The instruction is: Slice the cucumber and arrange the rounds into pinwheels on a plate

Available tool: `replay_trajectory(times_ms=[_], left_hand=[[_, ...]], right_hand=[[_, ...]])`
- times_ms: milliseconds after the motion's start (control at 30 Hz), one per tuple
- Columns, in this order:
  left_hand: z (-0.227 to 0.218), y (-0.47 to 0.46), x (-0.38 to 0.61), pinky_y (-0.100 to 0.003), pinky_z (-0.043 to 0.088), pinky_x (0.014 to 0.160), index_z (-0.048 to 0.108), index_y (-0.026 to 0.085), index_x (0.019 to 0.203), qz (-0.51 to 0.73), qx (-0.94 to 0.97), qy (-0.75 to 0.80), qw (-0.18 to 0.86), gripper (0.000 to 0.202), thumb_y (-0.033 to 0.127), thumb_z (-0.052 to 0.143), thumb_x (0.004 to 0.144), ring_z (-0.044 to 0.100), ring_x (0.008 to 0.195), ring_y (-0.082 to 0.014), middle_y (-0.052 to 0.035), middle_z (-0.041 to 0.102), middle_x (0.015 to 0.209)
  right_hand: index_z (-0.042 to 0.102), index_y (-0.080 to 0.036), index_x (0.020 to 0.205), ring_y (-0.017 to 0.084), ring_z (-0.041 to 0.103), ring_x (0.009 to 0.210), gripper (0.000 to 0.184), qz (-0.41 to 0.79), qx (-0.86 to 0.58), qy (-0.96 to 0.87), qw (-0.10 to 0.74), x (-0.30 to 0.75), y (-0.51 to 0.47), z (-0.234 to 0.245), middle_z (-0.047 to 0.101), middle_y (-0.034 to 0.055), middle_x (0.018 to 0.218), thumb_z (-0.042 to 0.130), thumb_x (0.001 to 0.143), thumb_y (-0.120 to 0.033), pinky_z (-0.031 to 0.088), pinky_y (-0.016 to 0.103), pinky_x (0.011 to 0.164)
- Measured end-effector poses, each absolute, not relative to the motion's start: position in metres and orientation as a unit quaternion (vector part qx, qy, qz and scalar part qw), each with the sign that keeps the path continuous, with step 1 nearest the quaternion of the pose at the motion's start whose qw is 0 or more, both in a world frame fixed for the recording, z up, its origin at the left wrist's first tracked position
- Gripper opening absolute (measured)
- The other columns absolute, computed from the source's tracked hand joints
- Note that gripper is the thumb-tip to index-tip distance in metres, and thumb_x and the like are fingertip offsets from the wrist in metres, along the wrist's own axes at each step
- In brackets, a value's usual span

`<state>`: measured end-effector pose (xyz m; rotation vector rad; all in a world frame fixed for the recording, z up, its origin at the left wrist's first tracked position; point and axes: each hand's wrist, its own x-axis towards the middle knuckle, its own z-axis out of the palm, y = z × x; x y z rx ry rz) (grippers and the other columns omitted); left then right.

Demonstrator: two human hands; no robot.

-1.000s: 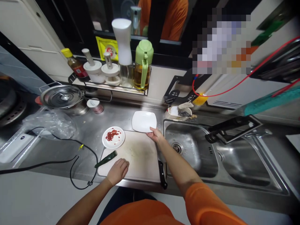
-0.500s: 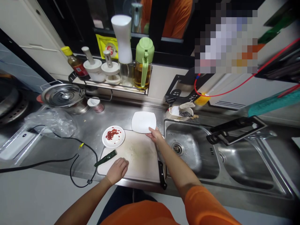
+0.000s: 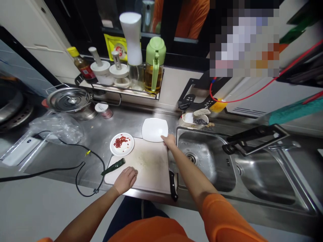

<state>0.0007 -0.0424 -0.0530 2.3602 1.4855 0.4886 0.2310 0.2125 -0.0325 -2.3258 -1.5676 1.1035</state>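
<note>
My right hand (image 3: 169, 141) pinches the near right corner of a white square plate (image 3: 154, 129), thumb on top. The plate sits at the far edge of a pale cutting board (image 3: 151, 171). On the board's near left part rests my left hand (image 3: 125, 179), palm down, fingers together and loosely laid out, with nothing visible in it. Just left of that hand lies a dark green piece of cucumber (image 3: 113, 167). A round white plate (image 3: 114, 151) with chopped red pieces (image 3: 121, 141) overlaps the board's far left corner.
A black-handled knife (image 3: 173, 186) lies along the board's right edge, beside the steel sink (image 3: 209, 164). Black cables (image 3: 88, 148) and a plastic bag (image 3: 58, 129) are at left, near a lidded pot (image 3: 72, 101). Seasoning jars and an oil bottle (image 3: 153, 70) stand on a rack behind.
My right hand has turned slightly, its fingers less visible beneath the square plate's corner. The plate and my left hand have barely moved; the whole view has shifted a little.
</note>
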Motion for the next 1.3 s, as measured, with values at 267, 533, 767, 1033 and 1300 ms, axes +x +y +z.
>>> replay_trajectory(times_ms=[267,533,767,1033,1300], left_hand=[[-0.052,-0.043,0.000,-0.035,0.046,0.079,0.055,0.017,0.094,0.177,0.818,0.523,0.162,0.015,0.020,0.042,0.089,0.051,0.085,-0.0181,-0.0062,0.056,0.088],[-0.054,-0.042,-0.001,-0.036,0.046,0.079,0.055,0.017,0.096,0.171,0.822,0.520,0.158,0.015,0.020,0.042,0.088,0.051,0.086,-0.0192,-0.0067,0.056,0.088],[-0.054,-0.040,-0.002,-0.036,0.047,0.076,0.056,0.017,0.096,0.184,0.819,0.516,0.173,0.017,0.022,0.041,0.089,0.052,0.085,-0.0191,-0.0075,0.056,0.087],[-0.043,-0.046,-0.008,-0.037,0.045,0.085,0.056,0.019,0.104,0.257,0.773,0.557,0.158,0.020,0.022,0.044,0.088,0.054,0.095,-0.0192,-0.0080,0.059,0.095],[-0.032,-0.042,-0.061,-0.044,0.041,0.089,0.056,0.019,0.108,0.192,0.651,0.731,0.073,0.029,0.031,0.054,0.082,0.051,0.102,-0.0277,-0.0112,0.059,0.107]], right_hand=[[0.062,-0.001,0.107,0.028,0.060,0.103,0.057,0.306,-0.760,-0.573,-0.018,0.230,0.208,-0.025,0.064,0.0247,0.105,0.063,0.076,-0.048,0.045,0.028,0.083],[0.060,-0.004,0.111,0.028,0.059,0.102,0.058,0.287,-0.750,-0.594,-0.054,0.228,0.211,-0.015,0.062,0.0222,0.110,0.059,0.078,-0.052,0.045,0.030,0.079],[0.054,-0.015,0.113,0.021,0.061,0.084,0.045,0.219,-0.744,-0.631,0.011,0.243,0.136,0.008,0.066,0.0094,0.088,0.043,0.088,-0.051,0.040,0.026,0.070],[0.053,-0.015,0.111,0.023,0.055,0.087,0.032,0.099,-0.702,-0.703,-0.057,0.271,-0.009,0.009,0.055,0.0127,0.098,0.047,0.089,-0.037,0.039,0.029,0.070],[0.052,-0.014,0.114,0.022,0.053,0.088,0.030,0.124,-0.720,-0.681,-0.047,0.265,-0.015,-0.008,0.054,0.0121,0.097,0.044,0.087,-0.022,0.040,0.031,0.077]])
